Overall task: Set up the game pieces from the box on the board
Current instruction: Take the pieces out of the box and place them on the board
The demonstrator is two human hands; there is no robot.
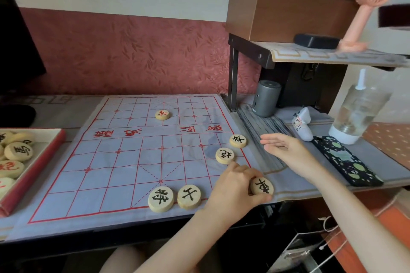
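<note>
Covering a beige-clothed desk below a red leaf-patterned wall: pale blue cloth board with red grid lines, red-rimmed box of loose discs just beside its left edge. Round pale wooden piece with black character at near right corner of grid, gripped at its rim by curled fingers of left hand. Right hand raised beyond board's right edge, fingers straight, holding nothing

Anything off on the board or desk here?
Only the cloth board: it is creased toward its right edge, next to the black-lettered piece, so its printed grid bends there. Nothing looks spilled or damaged.
</note>
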